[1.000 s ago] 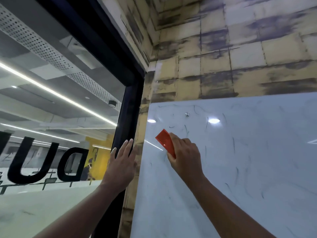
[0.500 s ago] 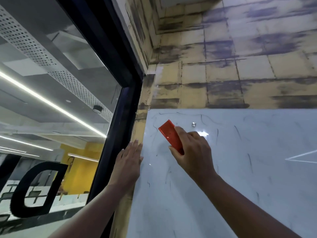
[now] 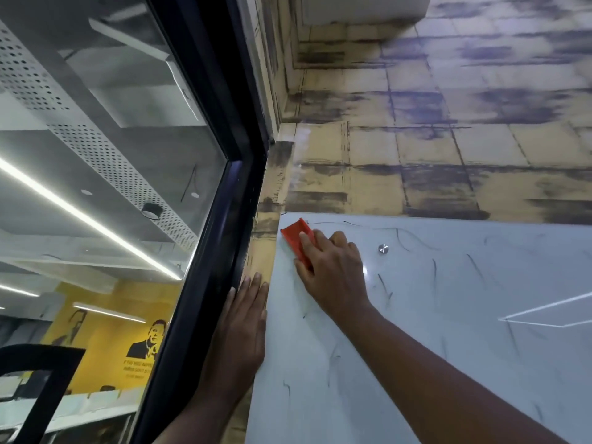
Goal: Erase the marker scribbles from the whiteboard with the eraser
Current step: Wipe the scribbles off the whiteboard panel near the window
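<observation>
Okay, right hand (image 3: 333,270) grips eraser (image 3: 298,240) at whiteboard (image 3: 448,331) top-left corner; left hand (image 3: 243,328) flat, fingers straight, bracing. I'd press firmly, overlap strokes rightward across scribbles (image 3: 434,270).

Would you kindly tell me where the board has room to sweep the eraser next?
The whiteboard lies open right of the right hand, past the metal standoff, and below it. The top-left corner is crowded: red eraser by the edge, left hand flat alongside.
</observation>
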Motion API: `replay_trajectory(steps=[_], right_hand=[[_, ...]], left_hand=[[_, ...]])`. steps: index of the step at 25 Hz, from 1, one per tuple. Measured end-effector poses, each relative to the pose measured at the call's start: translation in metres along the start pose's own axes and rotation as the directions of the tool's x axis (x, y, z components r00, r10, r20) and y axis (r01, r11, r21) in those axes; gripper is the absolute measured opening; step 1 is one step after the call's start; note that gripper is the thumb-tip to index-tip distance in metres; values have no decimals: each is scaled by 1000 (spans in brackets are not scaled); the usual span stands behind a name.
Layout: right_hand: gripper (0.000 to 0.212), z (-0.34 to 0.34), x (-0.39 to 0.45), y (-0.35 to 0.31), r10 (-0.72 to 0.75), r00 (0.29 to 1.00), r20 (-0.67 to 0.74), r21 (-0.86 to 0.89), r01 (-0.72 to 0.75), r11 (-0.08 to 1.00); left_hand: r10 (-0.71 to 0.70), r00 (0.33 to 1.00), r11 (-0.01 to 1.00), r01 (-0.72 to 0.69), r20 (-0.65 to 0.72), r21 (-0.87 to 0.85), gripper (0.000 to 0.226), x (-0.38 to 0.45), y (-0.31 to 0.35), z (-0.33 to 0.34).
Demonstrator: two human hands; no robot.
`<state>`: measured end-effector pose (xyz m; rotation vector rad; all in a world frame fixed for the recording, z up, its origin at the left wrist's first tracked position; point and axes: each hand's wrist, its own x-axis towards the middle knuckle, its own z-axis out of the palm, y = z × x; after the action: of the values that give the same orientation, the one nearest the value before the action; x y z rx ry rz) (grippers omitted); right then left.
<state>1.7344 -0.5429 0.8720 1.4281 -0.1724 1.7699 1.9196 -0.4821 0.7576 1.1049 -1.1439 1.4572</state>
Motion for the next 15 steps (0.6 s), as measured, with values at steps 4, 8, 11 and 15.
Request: replay_trajectory(steps=[4, 8, 11, 15], right_hand=[[51, 23, -1, -17, -43, 998, -35, 21, 44, 999], [48, 24, 21, 11, 92, 994, -53, -111, -97, 989], [50, 16, 17, 33, 309, 949, -67, -196, -316, 928], [52, 16, 14, 16, 412, 910, -56, -119, -415, 902]], left_hand=[[37, 999, 999, -37, -31, 2, 52, -1, -1, 3], [75, 996, 997, -74, -48, 22, 52, -1, -3, 3], [78, 996, 996, -76, -50, 48, 52, -2, -2, 3], [79, 995, 996, -76, -63, 53, 51, -3, 0, 3]])
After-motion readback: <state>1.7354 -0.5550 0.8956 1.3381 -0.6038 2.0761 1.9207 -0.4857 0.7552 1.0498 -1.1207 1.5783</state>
